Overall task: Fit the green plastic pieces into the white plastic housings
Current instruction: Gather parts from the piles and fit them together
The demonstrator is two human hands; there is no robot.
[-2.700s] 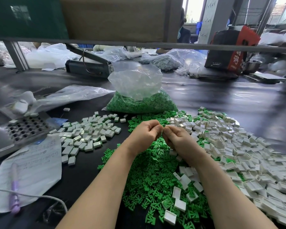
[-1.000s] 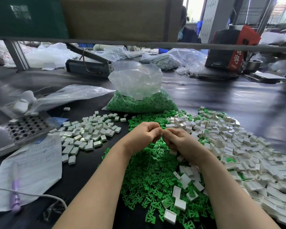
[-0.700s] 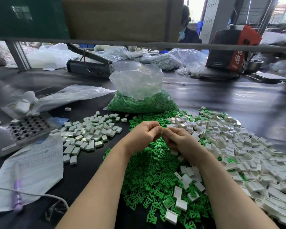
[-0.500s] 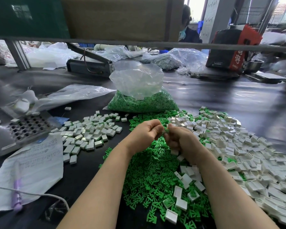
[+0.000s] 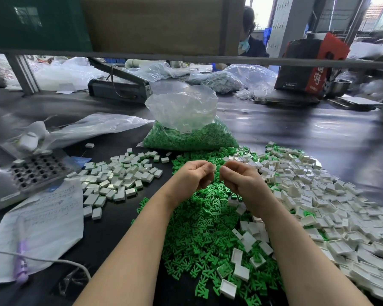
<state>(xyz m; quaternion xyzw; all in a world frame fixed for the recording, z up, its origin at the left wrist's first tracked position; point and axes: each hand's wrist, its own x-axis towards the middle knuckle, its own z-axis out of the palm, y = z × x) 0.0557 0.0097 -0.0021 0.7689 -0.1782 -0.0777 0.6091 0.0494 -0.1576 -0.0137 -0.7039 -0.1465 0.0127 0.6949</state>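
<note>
My left hand (image 5: 194,178) hovers over the heap of loose green pieces (image 5: 208,219) and pinches a small white housing (image 5: 214,168) at its fingertips. A small gap separates it from my right hand (image 5: 241,181), whose fingers are curled, with nothing visible between them. To the right spreads a wide pile of empty white housings (image 5: 318,195). A flatter group of white housings (image 5: 119,175) lies to the left. An open clear bag of green pieces (image 5: 186,138) stands just behind the heap.
A perforated metal tray (image 5: 35,173) sits at the left with paper sheets (image 5: 42,224), a purple pen (image 5: 20,261) and a white cable (image 5: 53,260) in front. Plastic bags, a heat sealer (image 5: 119,90) and a red box (image 5: 312,62) stand farther back. A person sits beyond the shelf bar.
My hands were pressed together fingertip to fingertip over a piece. They have now drawn slightly apart, with the white housing staying in my left hand.
</note>
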